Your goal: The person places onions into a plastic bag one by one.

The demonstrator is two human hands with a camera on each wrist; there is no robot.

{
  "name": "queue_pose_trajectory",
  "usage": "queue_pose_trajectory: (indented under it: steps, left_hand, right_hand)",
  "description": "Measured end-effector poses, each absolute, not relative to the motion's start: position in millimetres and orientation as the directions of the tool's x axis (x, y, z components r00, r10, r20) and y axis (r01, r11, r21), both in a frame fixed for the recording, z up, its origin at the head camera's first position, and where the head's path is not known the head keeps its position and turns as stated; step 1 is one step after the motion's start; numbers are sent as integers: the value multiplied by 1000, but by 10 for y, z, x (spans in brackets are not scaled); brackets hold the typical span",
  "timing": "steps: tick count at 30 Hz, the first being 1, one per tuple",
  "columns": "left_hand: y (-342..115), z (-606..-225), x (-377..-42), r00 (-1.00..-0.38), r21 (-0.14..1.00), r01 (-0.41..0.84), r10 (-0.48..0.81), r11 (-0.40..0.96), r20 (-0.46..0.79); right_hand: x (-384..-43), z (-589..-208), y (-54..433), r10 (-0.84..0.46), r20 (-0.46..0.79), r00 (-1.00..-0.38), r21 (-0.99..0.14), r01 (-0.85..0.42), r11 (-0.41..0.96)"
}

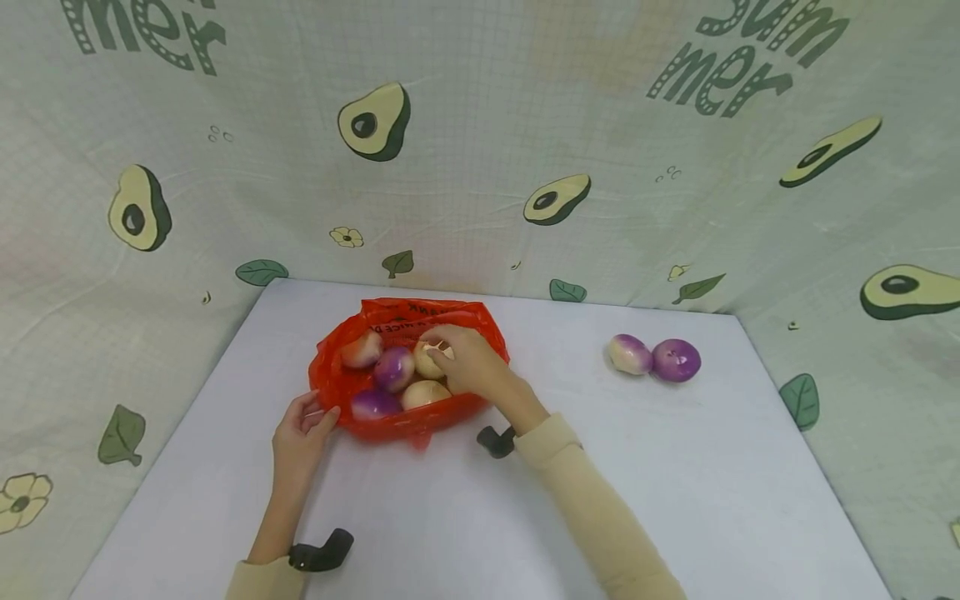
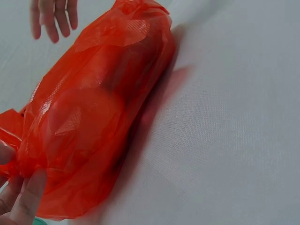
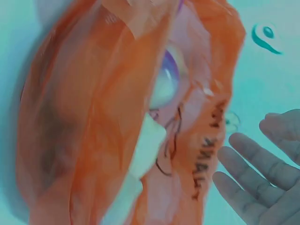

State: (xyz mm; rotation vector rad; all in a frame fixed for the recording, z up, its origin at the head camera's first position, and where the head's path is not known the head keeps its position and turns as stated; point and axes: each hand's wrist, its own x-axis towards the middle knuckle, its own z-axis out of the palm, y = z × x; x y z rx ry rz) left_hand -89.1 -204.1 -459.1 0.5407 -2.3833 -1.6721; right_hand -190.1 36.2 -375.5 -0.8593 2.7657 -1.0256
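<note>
A red plastic bag (image 1: 408, 427) lies with its mouth spread, holding several round vegetables, among them a purple-and-white one (image 1: 393, 368) and a pale yellow one (image 1: 425, 393). My left hand (image 1: 302, 433) pinches the bag's near left edge, plastic between thumb and fingers (image 2: 30, 197) in the left wrist view. Over the bag's right side is my right hand (image 1: 468, 360), overlapping another pale vegetable (image 1: 427, 360) in the head view. The right wrist view shows its fingers (image 3: 255, 159) spread and holding nothing, beside the bag's printed rim.
Two more round vegetables, one white and purple (image 1: 630, 354) and one mostly purple (image 1: 677, 360), sit side by side at the right of the white table (image 1: 600, 467). An avocado-print cloth (image 1: 465, 125) hangs behind the table and down both sides.
</note>
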Motion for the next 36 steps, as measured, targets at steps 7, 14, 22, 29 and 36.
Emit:
queue_pose_trajectory:
  steps: [7, 14, 22, 29, 36]
  left_hand:
    - [-2044, -4592, -894, -918, 935, -188, -392, 300, -59]
    - [-2046, -4585, -890, -916, 930, -199, -396, 310, -64]
    - [-2041, -4558, -883, -920, 933, -186, -389, 307, -55]
    - [-2049, -4571, -878, -917, 927, -199, -393, 319, -62]
    - [-2054, -4590, -887, -916, 929, -198, -396, 314, -61]
  right_hand:
    - [-1824, -3670, 696, -436, 161, -885, -680, -420, 601]
    - [-1789, -3678, 1070, -327, 138, -935, -694, -327, 641]
    - [-1770, -3822, 1581, -191, 203, -960, -683, -278, 675]
    - [-1764, -3988, 1981, -128, 325, -937, -692, -328, 643]
    - [-1729, -4101, 2262, -47, 289, -956, -678, -240, 695]
